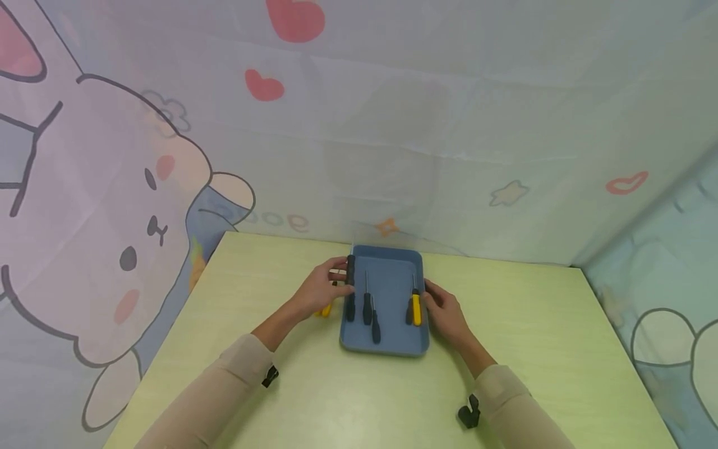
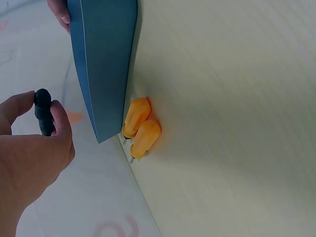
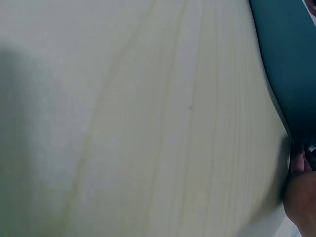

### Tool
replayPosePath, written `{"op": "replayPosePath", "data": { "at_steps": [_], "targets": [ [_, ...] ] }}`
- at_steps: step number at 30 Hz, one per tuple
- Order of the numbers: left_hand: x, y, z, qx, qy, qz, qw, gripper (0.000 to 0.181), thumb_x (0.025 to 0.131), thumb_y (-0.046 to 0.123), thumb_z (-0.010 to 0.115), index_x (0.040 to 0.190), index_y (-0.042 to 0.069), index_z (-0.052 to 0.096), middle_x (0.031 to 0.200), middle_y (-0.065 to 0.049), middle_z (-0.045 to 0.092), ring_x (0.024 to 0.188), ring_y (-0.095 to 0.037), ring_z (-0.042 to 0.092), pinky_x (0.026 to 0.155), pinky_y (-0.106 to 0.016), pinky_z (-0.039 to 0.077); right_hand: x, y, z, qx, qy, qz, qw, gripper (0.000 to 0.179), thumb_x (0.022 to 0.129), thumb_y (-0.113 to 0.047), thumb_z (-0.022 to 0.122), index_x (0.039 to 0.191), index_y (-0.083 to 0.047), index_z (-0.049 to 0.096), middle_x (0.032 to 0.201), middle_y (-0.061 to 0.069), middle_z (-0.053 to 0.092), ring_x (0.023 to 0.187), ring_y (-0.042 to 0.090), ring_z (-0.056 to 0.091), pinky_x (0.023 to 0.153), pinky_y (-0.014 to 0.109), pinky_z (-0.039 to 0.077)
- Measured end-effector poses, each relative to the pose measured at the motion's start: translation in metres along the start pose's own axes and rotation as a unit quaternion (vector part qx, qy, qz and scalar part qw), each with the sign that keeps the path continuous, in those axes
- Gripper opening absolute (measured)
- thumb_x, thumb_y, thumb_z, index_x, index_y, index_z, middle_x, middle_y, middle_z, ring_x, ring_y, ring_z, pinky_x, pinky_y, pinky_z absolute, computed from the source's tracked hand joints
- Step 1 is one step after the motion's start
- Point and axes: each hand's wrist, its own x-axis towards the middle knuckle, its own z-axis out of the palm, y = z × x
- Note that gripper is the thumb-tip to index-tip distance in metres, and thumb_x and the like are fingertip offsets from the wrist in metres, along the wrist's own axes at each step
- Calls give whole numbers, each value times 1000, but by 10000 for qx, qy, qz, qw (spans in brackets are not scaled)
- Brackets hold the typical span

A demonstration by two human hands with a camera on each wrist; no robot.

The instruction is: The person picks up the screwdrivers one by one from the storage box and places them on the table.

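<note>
My left hand (image 1: 322,288) pinches a black-handled screwdriver (image 1: 350,269) between thumb and fingers, over the left rim of a blue tray (image 1: 392,343). In the left wrist view that black handle (image 2: 43,112) points toward the camera, up beside the tray wall (image 2: 111,59). At the tray's right side, my right hand (image 1: 447,312) holds the rim with thumb and fingers. Inside the tray lie several screwdrivers: black-handled ones (image 1: 367,308) on the left, a yellow-handled one (image 1: 417,310) beside a dark handle on the right.
Two yellow-handled tools (image 2: 146,138) lie on the table against the tray's left outer wall, partly behind my left hand in the head view. The pale wooden table (image 1: 521,330) ends at a printed cloth backdrop (image 1: 392,156) just behind the tray.
</note>
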Motion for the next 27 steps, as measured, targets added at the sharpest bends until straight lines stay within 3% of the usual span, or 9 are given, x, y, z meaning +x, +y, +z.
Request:
{"op": "replayPosePath", "data": {
  "at_steps": [19,27],
  "targets": [
    [1,-9,-24,-122,53,-231,9996,73,98,5,74,162,4,39,153,-18,50,134,-36,58,106,-46,54,1,-1,-2,185,-52,-7,9998,50,113,-19,53,158,0,46,158,21,51,146,37,49,121,51,38],
    [0,-19,-35,-249,139,-359,9989,74,97,1,72,162,3,38,153,-21,49,136,-38,57,109,-49,51,2,2,0,158,-52,-57,9998,49,113,-19,53,158,0,48,157,21,51,146,37,49,121,51,37]
  ]
}}
